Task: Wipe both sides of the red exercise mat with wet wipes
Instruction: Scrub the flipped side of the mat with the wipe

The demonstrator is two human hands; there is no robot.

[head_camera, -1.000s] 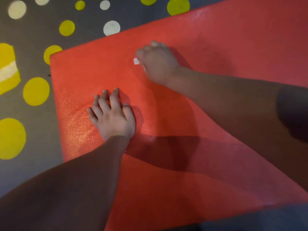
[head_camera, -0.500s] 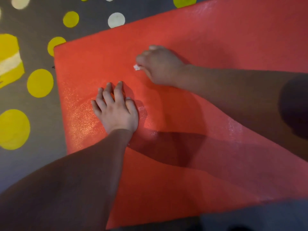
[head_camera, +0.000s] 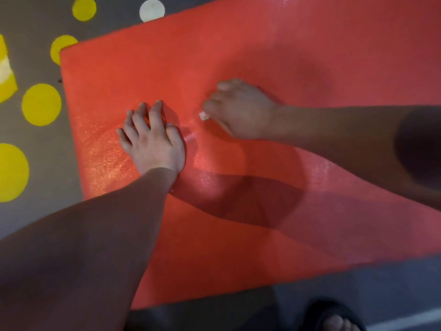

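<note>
Red exercise mat: is lying spread on the spotted floor, with its far-left corner in view and its near edge running just ahead of the person's sandalled foot.

Left hand: is pressing down on the mat near its left edge. The fingers are splayed and slightly arched and are holding nothing.

Right hand: is bearing down toward the middle of the mat, just beside the left hand. Its fingers are curling round a wet wipe, and only a small white tuft is poking out by the thumb.

Sheen: is glinting along the left edge and around the left hand, which is likely moisture from wiping.

Risk, missed strips: the wipe is bunched into a small wad, so each pass is probably covering little. Bands of the mat could be going unwiped, above all toward the far and right edges.

Risk, sliding: the mat is probably being held in place by the left palm alone. A hard stroke could be shifting or rucking it on the floor.

Risk, re-soiling: the bracing palm is sitting on the glistening patch and may be marking it again.

Underside: is not showing, so whether it is wiped cannot be told.
</note>
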